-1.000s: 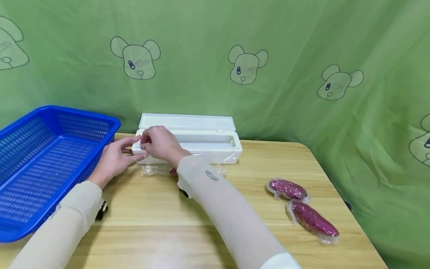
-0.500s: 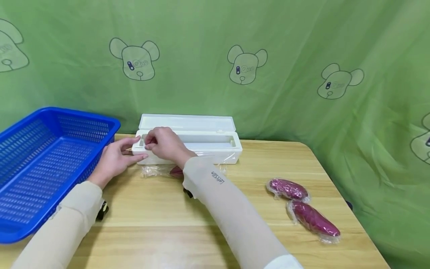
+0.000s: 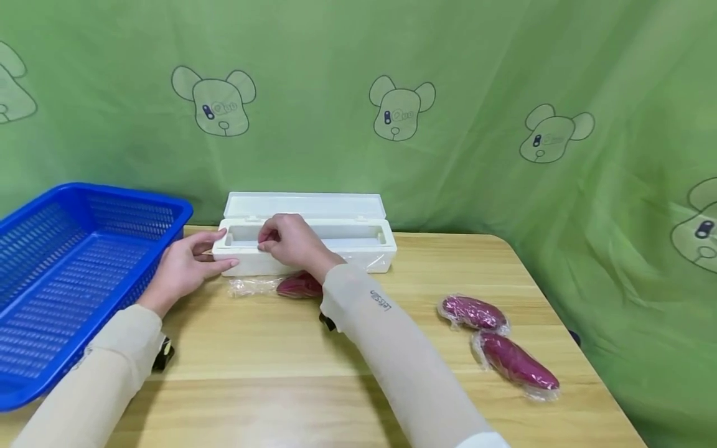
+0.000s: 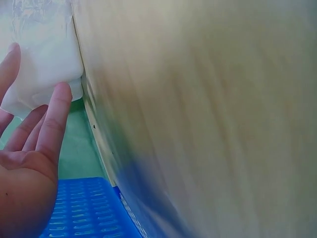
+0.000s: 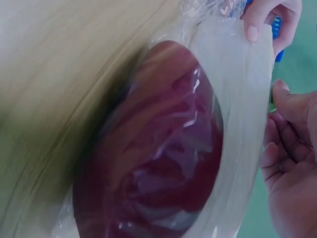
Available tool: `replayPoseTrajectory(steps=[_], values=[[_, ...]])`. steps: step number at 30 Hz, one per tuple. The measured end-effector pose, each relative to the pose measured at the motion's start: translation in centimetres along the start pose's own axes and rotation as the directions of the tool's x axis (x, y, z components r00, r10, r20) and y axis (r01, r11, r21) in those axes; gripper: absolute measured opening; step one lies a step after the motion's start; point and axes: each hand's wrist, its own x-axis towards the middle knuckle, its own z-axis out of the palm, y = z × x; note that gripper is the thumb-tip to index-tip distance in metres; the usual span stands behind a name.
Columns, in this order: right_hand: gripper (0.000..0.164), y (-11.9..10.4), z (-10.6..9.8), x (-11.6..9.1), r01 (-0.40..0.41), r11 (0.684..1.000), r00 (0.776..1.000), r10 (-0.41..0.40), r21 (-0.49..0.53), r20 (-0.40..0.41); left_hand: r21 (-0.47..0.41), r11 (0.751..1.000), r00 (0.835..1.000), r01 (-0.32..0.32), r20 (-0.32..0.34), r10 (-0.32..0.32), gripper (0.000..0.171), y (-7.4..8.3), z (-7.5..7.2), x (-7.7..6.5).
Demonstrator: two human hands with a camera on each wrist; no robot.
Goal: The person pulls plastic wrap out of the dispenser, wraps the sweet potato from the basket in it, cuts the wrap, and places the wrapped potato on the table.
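A white cling film box [image 3: 254,266] stands at the back of the table, its lid [image 3: 302,204] raised. My left hand [image 3: 182,264] grips the box's left end between thumb and fingers; the left wrist view shows the thumb and index finger against its white sides. At the front rim, my right hand [image 3: 294,242] pinches the slide cutter, which its curled fingers mostly hide. Clear film hangs down the box's front to a purple sweet potato [image 3: 297,285] lying before it, partly behind the right forearm. Film creases over this sweet potato [image 5: 163,148] in the right wrist view.
A blue plastic basket [image 3: 123,190] stands at the left, close to the left forearm. Two film-wrapped sweet potatoes, one [image 3: 473,313] behind the other [image 3: 518,362], lie on the right of the wooden table [image 3: 269,386]. A green curtain [image 3: 313,143] hangs behind.
My right hand has slid rightward along the box's front rim from its left end, uncovering more of the sweet potato. My left hand keeps its grip on the box. The view has shifted slightly.
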Motion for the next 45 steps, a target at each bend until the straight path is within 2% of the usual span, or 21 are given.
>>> replayPoseTrajectory(steps=[8,13,21,25,30,37,45], values=[[0.008,2.3,-2.2,-2.1,-0.054,0.992,0.998,0.055,0.115,-0.005,0.044,0.999,1.0,-0.002,-0.013,0.002,0.074,0.0,-0.5,0.0],[0.008,4.1,-3.3,-3.7,-0.055,0.995,0.998,0.058,0.081,-0.028,0.042,0.999,1.0,-0.005,0.0,0.005,0.074,-0.1,-0.1,-0.1],[0.008,5.8,-4.7,-5.6,-0.053,0.998,0.998,0.054,0.03,-0.03,-0.019,1.0,1.0,-0.012,0.017,0.012,0.072,-0.2,0.7,-0.1],[0.009,7.0,-6.0,-6.7,-0.096,0.995,0.994,0.097,0.026,-0.043,-0.029,0.999,1.0,-0.02,0.016,0.021,0.073,-0.1,0.6,0.0],[0.007,9.1,-7.5,-8.8,-0.17,0.985,0.98,0.172,0.03,-0.097,-0.004,1.0,1.0,-0.01,0.006,0.01,0.073,-0.4,0.3,0.0],[0.007,10.4,-8.2,-10.0,-0.143,0.99,0.984,0.143,0.003,-0.107,0.025,1.0,1.0,0.005,0.021,-0.006,0.074,-0.5,0.7,0.2],[0.009,12.5,-10.8,-12.5,-0.215,0.976,0.967,0.211,-0.016,-0.142,0.02,1.0,1.0,-0.008,0.015,0.008,0.072,0.0,0.3,0.3]])
